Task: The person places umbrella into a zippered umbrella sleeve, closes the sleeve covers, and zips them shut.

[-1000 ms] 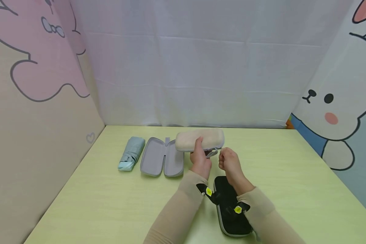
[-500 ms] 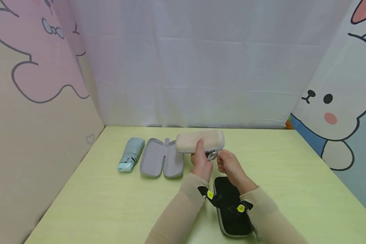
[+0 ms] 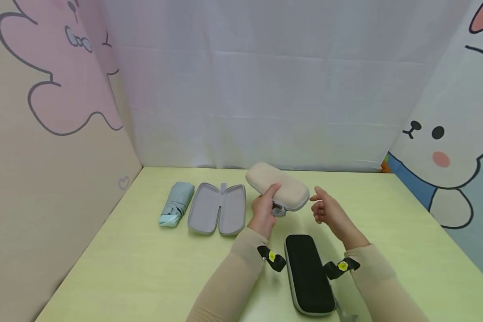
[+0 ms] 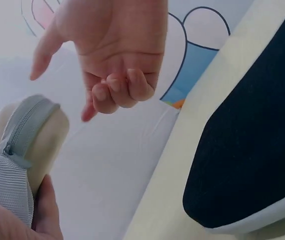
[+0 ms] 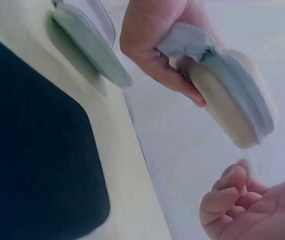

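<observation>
My left hand (image 3: 264, 209) grips a cream zip case (image 3: 279, 185) with grey trim, raised above the table, thumb lying on its top. Beside that grip, a grey strap loop (image 4: 7, 182) hangs from the case. Its zipper (image 4: 25, 122) runs closed along the visible side, with the pull close to the strap. Just off the case's right end is my right hand (image 3: 332, 213), holding nothing. Its thumb stands apart and several of its fingers curl loosely, as the left wrist view shows. Below the hands lies a black case (image 3: 309, 275) with a grey edge.
A grey case (image 3: 204, 208) lies spread flat in two halves left of the cream one. Farther left is a folded light-blue umbrella (image 3: 176, 203). Behind the pale-green table (image 3: 124, 268) hangs a white cloth (image 3: 265, 98), with cartoon-printed walls at both sides.
My right hand has left the cream case's zip edge and moved right, its thumb spreading. The left hand has turned the case so its right end points lower. The black case is less covered.
</observation>
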The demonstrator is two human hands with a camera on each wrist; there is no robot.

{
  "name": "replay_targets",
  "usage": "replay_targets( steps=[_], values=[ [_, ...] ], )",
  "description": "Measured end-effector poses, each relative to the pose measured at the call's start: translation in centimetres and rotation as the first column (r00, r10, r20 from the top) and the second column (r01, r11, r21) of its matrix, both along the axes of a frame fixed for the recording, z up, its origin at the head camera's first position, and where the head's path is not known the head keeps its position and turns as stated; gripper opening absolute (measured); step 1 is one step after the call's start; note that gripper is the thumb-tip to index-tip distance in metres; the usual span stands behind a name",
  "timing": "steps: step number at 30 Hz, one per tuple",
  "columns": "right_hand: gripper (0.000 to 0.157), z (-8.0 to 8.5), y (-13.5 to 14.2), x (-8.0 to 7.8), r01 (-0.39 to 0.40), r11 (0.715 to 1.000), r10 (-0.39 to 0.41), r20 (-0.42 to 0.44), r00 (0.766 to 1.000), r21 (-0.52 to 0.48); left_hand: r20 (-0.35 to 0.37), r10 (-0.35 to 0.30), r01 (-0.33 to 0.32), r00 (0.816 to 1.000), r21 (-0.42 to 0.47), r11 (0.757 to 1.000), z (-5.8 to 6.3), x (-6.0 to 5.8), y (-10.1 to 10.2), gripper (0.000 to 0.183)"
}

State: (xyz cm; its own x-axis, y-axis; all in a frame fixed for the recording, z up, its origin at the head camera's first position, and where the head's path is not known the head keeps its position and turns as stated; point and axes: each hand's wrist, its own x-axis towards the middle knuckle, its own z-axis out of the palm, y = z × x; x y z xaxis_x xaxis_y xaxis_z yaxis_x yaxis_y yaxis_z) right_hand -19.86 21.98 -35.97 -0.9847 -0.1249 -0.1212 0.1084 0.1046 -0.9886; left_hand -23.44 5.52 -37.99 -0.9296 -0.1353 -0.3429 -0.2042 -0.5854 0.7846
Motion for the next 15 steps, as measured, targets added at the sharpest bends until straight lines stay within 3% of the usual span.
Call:
replay_targets(
  steps=[3, 8, 11, 15],
  values=[
    [0.05, 0.3, 0.3, -0.2, -0.024, 0.997, 0.028, -0.045, 0.999, 0.074, -0.007, -0.104, 0.103, 0.995, -0.126, 0.987, 0.0, 0.1, 0.2, 0.053],
    [0.046, 0.2, 0.5, 0.1, -0.085, 0.975, 0.108, -0.1, 0.989, 0.208, 0.016, -0.288, 0.278, 0.958, -0.313, 0.908, -0.2, 0.7, 1.0, 0.054],
    [0.043, -0.2, 1.0, 0.4, -0.06, 0.977, 0.08, -0.09, 0.993, 0.205, 0.0, -0.372, 0.353, 0.928, -0.315, 0.881, -0.4, 1.0, 1.2, 0.047],
    [0.039, -0.9, 2.4, 0.5, 0.032, 0.996, -0.028, -0.046, 0.999, 0.084, -0.061, -0.483, 0.458, 0.874, -0.233, 0.858, -0.4, 1.0, 0.8, 0.036]
  ],
)
